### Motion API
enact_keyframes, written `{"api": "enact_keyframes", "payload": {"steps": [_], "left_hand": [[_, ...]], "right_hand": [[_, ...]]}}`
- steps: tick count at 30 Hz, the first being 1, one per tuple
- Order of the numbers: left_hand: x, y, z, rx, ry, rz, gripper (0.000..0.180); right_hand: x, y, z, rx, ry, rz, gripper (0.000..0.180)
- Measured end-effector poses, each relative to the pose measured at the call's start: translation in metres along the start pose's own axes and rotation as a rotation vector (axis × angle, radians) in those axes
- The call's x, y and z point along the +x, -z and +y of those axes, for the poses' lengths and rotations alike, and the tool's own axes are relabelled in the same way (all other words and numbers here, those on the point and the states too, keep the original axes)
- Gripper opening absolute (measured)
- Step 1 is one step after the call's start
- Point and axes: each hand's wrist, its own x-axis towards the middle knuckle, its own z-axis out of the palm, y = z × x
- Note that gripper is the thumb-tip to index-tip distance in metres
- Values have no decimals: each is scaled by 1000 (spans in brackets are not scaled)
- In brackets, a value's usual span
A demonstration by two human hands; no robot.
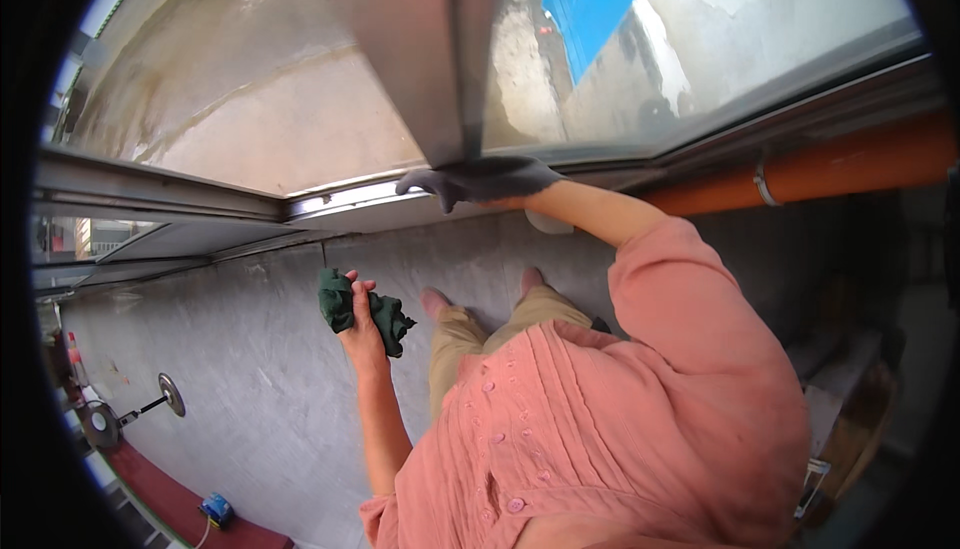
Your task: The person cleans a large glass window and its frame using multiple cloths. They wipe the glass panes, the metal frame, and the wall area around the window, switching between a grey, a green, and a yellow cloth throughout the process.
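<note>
My left hand (364, 317), bare, is closed around a crumpled dark green cloth (391, 324). It holds the cloth in the air, with folds sticking out on both sides of the fingers. Farther ahead, my right hand (485, 181) wears a grey glove (515, 177). Its fingers lie stretched out toward the left along the window sill (362, 194), at the foot of the upright window post (440, 69). I see nothing held in that hand, though its palm side is hidden.
Large window panes (270, 99) stand ahead. An orange pipe (850, 164) runs below the window at right. On the grey floor (270, 389), at left, are a round-plated metal bar (150, 409), a dark red board (165, 494) and a small blue object (215, 509).
</note>
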Motion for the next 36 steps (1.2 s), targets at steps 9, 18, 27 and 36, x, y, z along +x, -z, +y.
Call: {"api": "enact_keyframes", "payload": {"steps": [9, 18, 27, 36], "left_hand": [[-33, -52, -30, 42, 31, 57, 28], [-30, -116, -40, -14, 49, -101, 33], [-30, -100, 15, -79, -84, -644, 52], [-45, 80, 64, -203, -176, -331, 31]], "right_hand": [[-138, 159, 73, -1131, 113, 32, 38], [-314, 246, 148, -1133, -124, 336, 38], [-172, -22, 4, -1168, 493, 103, 43], [-26, -204, -22, -1077, 923, 22, 33]]}}
